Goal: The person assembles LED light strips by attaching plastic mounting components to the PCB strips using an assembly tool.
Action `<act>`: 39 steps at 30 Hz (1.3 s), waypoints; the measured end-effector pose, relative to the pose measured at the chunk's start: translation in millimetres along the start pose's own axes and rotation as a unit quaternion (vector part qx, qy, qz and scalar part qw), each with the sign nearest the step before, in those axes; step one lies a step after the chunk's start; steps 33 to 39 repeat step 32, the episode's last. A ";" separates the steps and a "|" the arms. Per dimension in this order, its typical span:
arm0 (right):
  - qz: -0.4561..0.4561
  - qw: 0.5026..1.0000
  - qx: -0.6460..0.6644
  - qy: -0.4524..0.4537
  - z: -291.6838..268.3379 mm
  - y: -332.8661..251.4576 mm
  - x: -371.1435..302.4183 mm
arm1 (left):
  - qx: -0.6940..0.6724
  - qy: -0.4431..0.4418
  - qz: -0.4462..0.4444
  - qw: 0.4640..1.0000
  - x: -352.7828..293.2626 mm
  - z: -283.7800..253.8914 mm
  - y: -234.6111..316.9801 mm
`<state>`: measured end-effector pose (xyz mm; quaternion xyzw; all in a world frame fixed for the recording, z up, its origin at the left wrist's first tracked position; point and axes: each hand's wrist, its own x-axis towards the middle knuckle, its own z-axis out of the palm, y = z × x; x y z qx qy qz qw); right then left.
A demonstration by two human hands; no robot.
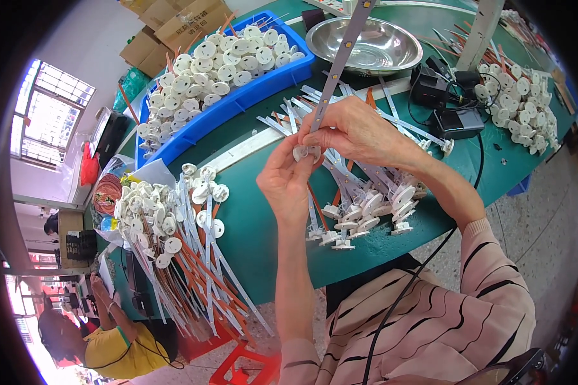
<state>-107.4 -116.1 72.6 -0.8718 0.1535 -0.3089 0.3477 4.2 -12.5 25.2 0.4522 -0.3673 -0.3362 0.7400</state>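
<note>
My left hand (288, 181) pinches a small round white plastic cap (305, 153) between thumb and fingers above the green table (257, 224). My right hand (353, 131) meets it from the right and grips a long thin white strip (342, 54) dotted with small yellow squares, which runs up and away toward the steel bowl. The strip's lower end sits at the cap. Below my hands lies a bundle of finished strips with white caps (366, 215).
A blue tray (237, 102) heaped with white caps stands at the back left. A steel bowl (380, 45) sits behind, black power adapters (453, 119) and more caps (517, 106) to the right. Another strip bundle (180, 250) overhangs the left edge. A person in yellow (109, 346) works lower left.
</note>
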 end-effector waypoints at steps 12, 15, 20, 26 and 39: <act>-0.002 1.000 0.003 -0.011 0.1 -1.2 -1.4 | 0.013 0.004 -0.014 1.000 -2.5 3.8 5.4; -0.030 0.998 -0.047 -0.017 3.0 -2.3 -0.8 | 0.011 0.018 -0.017 1.000 -2.8 2.5 6.4; -0.057 0.996 -0.058 -0.019 7.5 -5.6 5.1 | 0.007 0.037 -0.013 0.999 -2.4 -2.7 10.2; -0.057 0.998 -0.022 -0.035 10.6 1.7 8.1 | 0.016 0.049 -0.020 0.998 -3.6 -2.4 14.6; -0.080 0.996 -0.027 -0.022 11.9 -1.6 5.8 | -0.005 0.055 -0.021 0.998 -3.9 -2.8 14.9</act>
